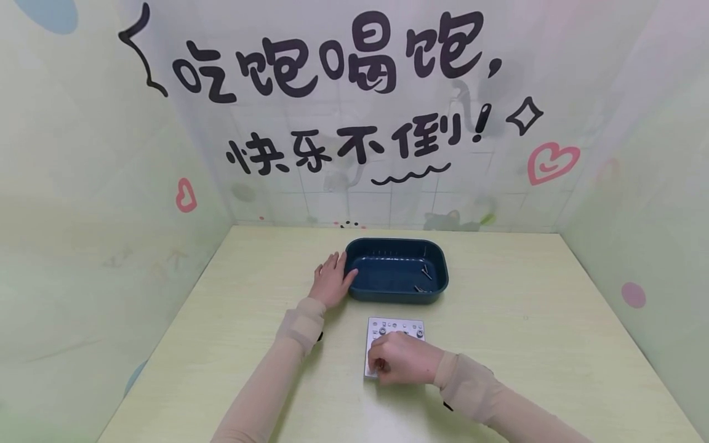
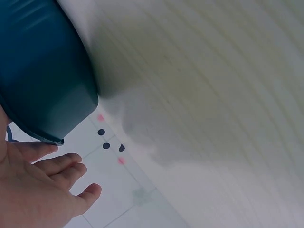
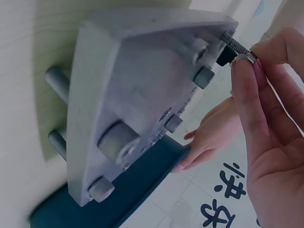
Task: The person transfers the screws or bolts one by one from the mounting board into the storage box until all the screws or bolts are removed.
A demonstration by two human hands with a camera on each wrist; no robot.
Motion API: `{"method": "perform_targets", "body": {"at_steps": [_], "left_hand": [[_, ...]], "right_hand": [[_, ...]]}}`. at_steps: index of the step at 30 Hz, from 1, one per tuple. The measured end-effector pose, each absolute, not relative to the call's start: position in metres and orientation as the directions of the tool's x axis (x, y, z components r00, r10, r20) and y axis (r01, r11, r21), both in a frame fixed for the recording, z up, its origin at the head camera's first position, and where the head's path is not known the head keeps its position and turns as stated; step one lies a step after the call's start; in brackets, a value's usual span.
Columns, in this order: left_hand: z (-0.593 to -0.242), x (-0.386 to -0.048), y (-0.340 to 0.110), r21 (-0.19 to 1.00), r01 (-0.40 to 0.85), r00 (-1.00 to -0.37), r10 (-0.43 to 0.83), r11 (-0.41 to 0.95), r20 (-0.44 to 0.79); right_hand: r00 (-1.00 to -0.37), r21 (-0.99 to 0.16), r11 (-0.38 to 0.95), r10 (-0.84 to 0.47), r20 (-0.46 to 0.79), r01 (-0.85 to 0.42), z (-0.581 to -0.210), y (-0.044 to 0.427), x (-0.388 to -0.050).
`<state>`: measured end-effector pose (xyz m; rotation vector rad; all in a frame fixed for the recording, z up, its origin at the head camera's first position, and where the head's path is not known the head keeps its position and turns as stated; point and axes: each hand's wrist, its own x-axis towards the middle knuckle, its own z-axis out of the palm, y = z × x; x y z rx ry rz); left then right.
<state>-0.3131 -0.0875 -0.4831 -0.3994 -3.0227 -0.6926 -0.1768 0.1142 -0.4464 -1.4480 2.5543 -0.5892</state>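
Observation:
My right hand (image 1: 407, 360) pinches a small threaded screw (image 3: 238, 46) between thumb and fingertips. In the right wrist view the screw's threaded end meets the upper corner of a silver metal plate (image 3: 142, 71). Several socket-head screws (image 3: 118, 142) sit in the plate, and threaded shanks (image 3: 58, 83) stick out on its table side. In the head view the right hand hides much of the plate. My left hand (image 1: 331, 283), fingers extended, rests against the left side of a dark blue tray (image 1: 396, 298).
Loose screws (image 1: 425, 272) lie in the right part of the tray, which stands behind the plate on a pale wooden table (image 1: 498, 344). Printed wall sheets (image 1: 354, 203) enclose the table at the back and both sides.

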Motion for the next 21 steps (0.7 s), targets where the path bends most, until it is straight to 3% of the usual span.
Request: {"method": "perform_targets", "body": {"at_steps": [11,21], "left_hand": [[-0.483,-0.313,-0.088,0.429,0.262,-0.965,0.247,0.865,0.09],[-0.483,-0.314,-0.088,0.425,0.254,-0.966,0.248,0.869,0.071]], "right_hand": [[-0.569,-0.498,0.455,-0.817,0.098,-0.739,-0.427,0.128,-0.189],[-0.741,-0.506,0.571,-0.628,0.239,-0.647,-0.422,0.154,-0.229]]}}
